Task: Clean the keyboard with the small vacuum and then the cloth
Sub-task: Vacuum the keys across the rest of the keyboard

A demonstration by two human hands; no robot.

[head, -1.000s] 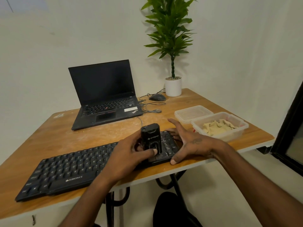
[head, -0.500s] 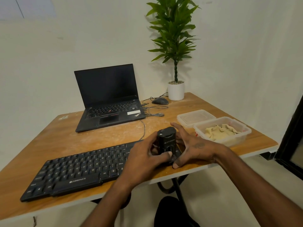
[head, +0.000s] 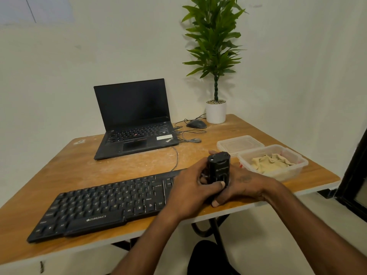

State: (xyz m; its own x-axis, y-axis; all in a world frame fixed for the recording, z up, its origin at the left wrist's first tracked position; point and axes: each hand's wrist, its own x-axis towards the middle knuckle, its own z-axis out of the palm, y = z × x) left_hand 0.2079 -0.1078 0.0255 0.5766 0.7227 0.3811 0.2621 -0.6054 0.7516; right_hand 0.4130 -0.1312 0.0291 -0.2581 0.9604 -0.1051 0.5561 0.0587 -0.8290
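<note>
At the right end of the black Zebronics keyboard (head: 111,203): small black handheld vacuum (head: 218,168), upright, grasped by left hand (head: 190,191).

Left hand: fingers wrapped around the vacuum body, thumb across its lower front. Right hand (head: 241,185): laid flat with straight fingers at the keyboard's right edge, just behind the vacuum, thumb tip at the table's front edge. Keyboard: lies along the near edge of the wooden table (head: 99,167). Beige cloth (head: 271,162): crumpled inside a clear plastic container (head: 294,169), right of the hands; container lid (head: 240,143) just behind it. Farther back: open black laptop (head: 135,120), wired mouse (head: 196,124), potted plant (head: 215,56) in a white pot.
</note>
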